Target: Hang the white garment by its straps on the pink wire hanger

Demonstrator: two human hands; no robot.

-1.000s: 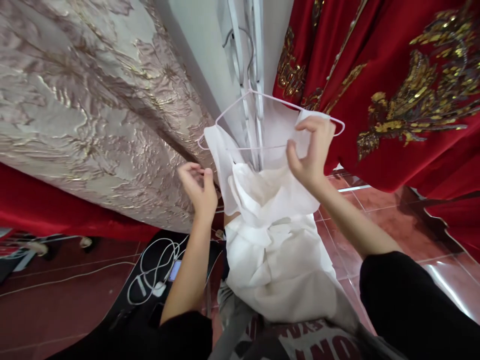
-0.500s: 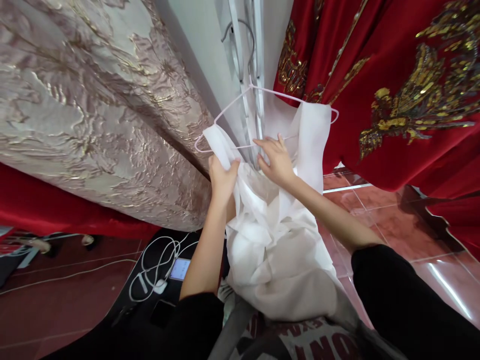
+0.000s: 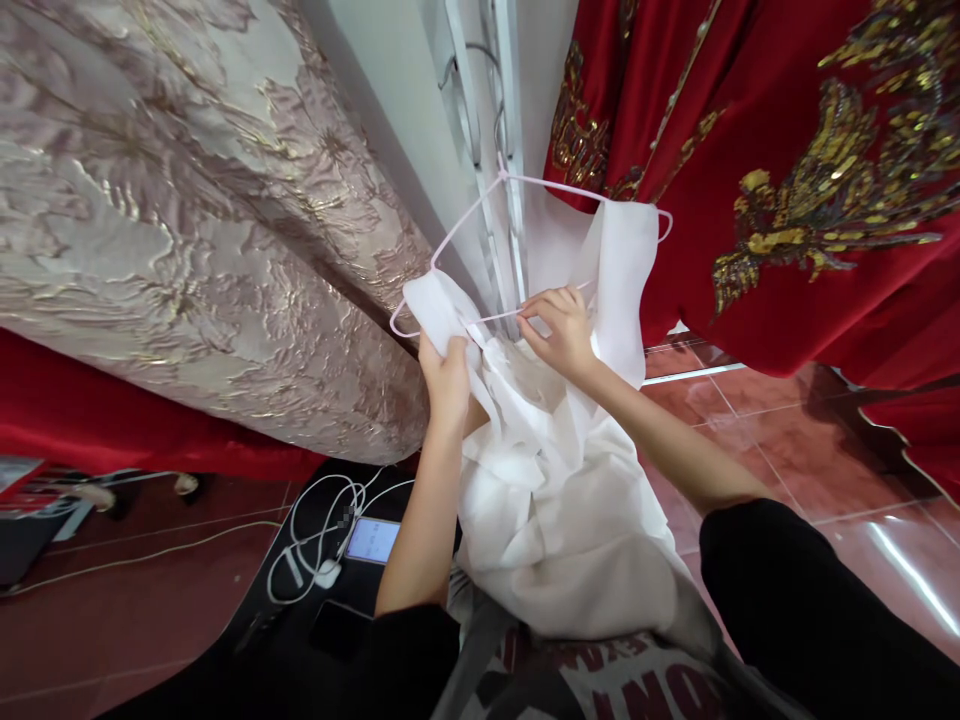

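A white garment (image 3: 555,480) hangs in folds from a thin pink wire hanger (image 3: 469,215) hooked on a white frame. My left hand (image 3: 446,375) is closed on the white fabric just under the hanger's left end. My right hand (image 3: 559,325) pinches the fabric at the hanger's bottom bar, near its middle. One white strap (image 3: 626,270) drapes over the hanger's right shoulder.
A pale gold brocade fabric (image 3: 187,220) fills the left. Red garments with gold embroidery (image 3: 787,170) hang on the right. Below lie a phone (image 3: 373,540) with a lit screen and white cables (image 3: 311,535) on a dark surface, over a red tiled floor (image 3: 750,400).
Both hands moved in toward the hanger's middle. My right hand came down from the right strap to the bottom bar, and my left hand took hold of the fabric by the left end.
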